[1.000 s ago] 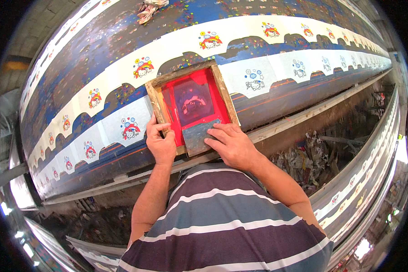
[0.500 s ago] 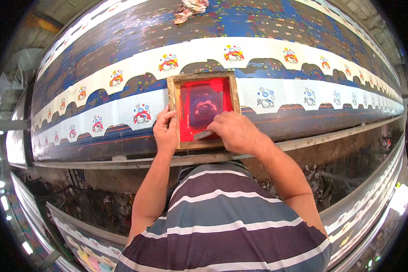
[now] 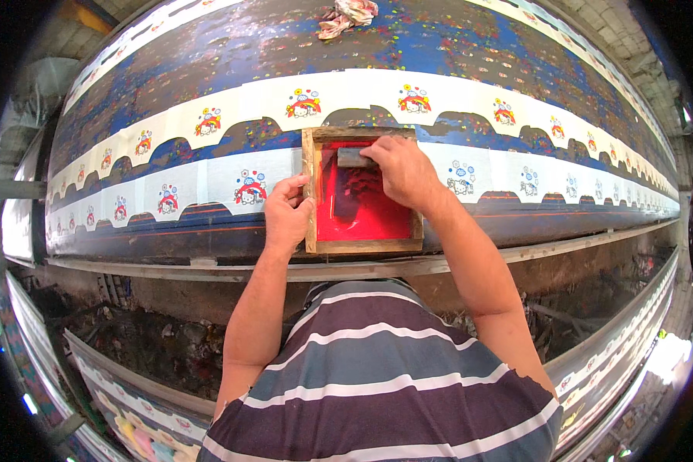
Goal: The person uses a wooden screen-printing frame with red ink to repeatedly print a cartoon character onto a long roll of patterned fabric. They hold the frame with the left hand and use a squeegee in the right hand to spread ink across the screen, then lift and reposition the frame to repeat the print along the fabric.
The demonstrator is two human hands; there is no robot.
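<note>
Wooden frame [image 3: 364, 246]: left hand [image 3: 287, 215] grasps its left side; right hand [image 3: 399, 171] clasps grey squeegee [image 3: 353, 159] inside, toward far side.

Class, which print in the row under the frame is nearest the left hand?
The print just left of the wooden frame; other visible ones lie farther off.

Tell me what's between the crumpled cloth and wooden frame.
In the head view, a pale printed strip lies between the cloth and the frame, with paint-spotted table showing above and below.
</note>
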